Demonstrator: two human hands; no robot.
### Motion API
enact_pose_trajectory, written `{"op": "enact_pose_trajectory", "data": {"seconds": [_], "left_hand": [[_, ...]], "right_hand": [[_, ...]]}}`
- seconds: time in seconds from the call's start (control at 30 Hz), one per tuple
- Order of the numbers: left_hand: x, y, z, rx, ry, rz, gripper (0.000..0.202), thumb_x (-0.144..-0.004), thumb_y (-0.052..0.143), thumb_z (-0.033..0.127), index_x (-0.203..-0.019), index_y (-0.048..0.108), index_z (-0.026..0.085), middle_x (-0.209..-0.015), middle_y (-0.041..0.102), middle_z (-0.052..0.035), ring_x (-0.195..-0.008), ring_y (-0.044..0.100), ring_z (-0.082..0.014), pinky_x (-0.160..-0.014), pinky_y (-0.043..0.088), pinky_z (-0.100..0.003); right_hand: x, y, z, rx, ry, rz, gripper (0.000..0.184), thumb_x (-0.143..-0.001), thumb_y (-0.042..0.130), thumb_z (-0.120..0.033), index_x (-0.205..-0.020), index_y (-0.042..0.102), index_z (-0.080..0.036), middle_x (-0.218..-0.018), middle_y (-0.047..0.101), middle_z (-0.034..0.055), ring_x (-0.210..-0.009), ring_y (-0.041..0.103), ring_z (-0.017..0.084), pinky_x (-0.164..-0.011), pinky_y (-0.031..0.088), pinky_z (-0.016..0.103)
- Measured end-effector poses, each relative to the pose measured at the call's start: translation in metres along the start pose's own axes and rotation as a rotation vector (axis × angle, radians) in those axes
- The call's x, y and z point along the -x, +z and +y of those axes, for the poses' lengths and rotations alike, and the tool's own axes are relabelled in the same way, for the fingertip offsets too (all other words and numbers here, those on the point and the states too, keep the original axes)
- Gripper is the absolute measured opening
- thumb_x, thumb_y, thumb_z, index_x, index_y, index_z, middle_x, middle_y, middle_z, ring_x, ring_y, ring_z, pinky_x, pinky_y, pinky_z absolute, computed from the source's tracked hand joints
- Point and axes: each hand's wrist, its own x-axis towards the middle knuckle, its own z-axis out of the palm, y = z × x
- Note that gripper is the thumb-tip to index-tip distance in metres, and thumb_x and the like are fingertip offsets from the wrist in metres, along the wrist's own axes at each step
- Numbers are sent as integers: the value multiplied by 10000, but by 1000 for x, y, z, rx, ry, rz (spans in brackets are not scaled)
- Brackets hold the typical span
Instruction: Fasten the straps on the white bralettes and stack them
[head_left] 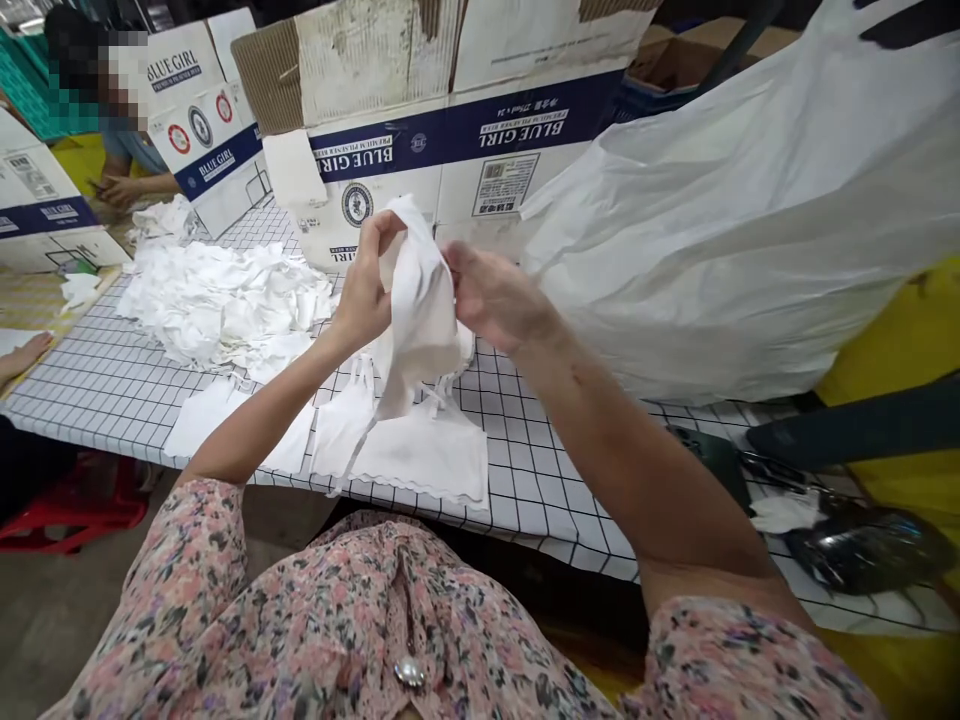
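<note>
My left hand (367, 285) is closed on the upper edge of a white cloth garment (426, 310), with thumb and fingers curled round it. My right hand (499, 298) pinches the garment's other side, its fingertips partly hidden behind the cloth. The garment hangs between both hands above the table, and its lower part droops. Beneath it lies a flat white strappy top (427, 460) near the table's front edge. Another flat white piece (202, 425) lies to the left, partly behind my left forearm.
A heap of white cloth pieces (217, 300) covers the grid-patterned table (112, 370) at left. Beer cartons (465, 130) stand behind it. A large white plastic bag (735, 220) bulges at right. A person's hands (124, 188) rest at far left, and another person's hand (26, 355) shows nearer.
</note>
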Motion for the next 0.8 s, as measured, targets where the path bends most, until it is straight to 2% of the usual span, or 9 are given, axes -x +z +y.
{"op": "enact_pose_trajectory", "data": {"seconds": [0.1,0.2,0.3,0.37,0.43,0.5,0.57,0.67,0.8], "left_hand": [[5,-19,-1,-167,163,-50,417,-792,908,142,-1088,636,255,-1249,700,-19,-1397,600,-232,-1092,507,-303],[4,-37,-3,-152,29,-87,387,-762,959,195,-980,642,245,-1011,727,-15,-1149,703,-206,-973,555,-297],[-7,-38,-3,37,29,-131,322,-853,925,266,-1043,667,242,-951,734,-13,-1115,727,-192,-943,569,-271],[-17,-32,-1,109,-49,-300,219,-956,832,354,-1040,696,205,-942,751,-48,-1087,745,-213,-928,592,-289],[-24,-27,2,115,-205,-440,249,-1013,753,416,-971,719,172,-887,752,-69,-995,771,-230,-861,622,-318],[-27,-26,7,115,-289,-439,230,-990,787,388,-934,729,173,-866,753,-49,-950,789,-225,-810,633,-319],[-28,-28,14,129,-299,-384,173,-923,864,302,-956,739,186,-893,760,-19,-965,802,-216,-793,628,-298],[-33,-35,20,136,-382,-351,251,-838,921,207,-1021,750,184,-908,764,-23,-936,813,-229,-734,620,-280],[-42,-40,18,150,-406,-367,278,-818,913,172,-1049,759,170,-857,748,-31,-885,815,-234,-691,627,-266]], "right_hand": [[-9,-6,-24,43,-35,-4,555,-644,1005,-623,-969,744,-257,-954,764,17,-909,717,205,-884,644,371],[-16,-6,-47,152,-2,-59,473,-727,994,-514,-995,737,-220,-912,757,5,-844,711,176,-817,645,344],[-19,3,-67,266,77,-236,429,-762,979,-470,-994,771,-175,-884,767,15,-777,701,151,-687,604,276],[-19,8,-79,293,45,-276,421,-759,987,-424,-1016,798,-150,-912,788,39,-771,709,146,-640,583,248],[-16,8,-92,304,-5,-255,414,-754,994,-396,-1028,818,-141,-943,805,58,-762,713,143,-620,587,243],[-12,2,-103,336,-7,-233,388,-755,992,-347,-1046,832,-147,-949,816,58,-749,709,131,-626,599,237],[-6,-8,-111,386,13,-221,325,-764,972,-255,-1039,844,-138,-929,821,53,-757,706,115,-652,602,211],[0,-21,-115,416,24,-196,264,-762,945,-161,-1004,853,-107,-912,824,56,-781,702,102,-668,585,183],[4,-35,-111,397,82,-146,390,-681,1028,-304,-988,857,-137,-877,816,40,-732,681,108,-604,550,199]]}}
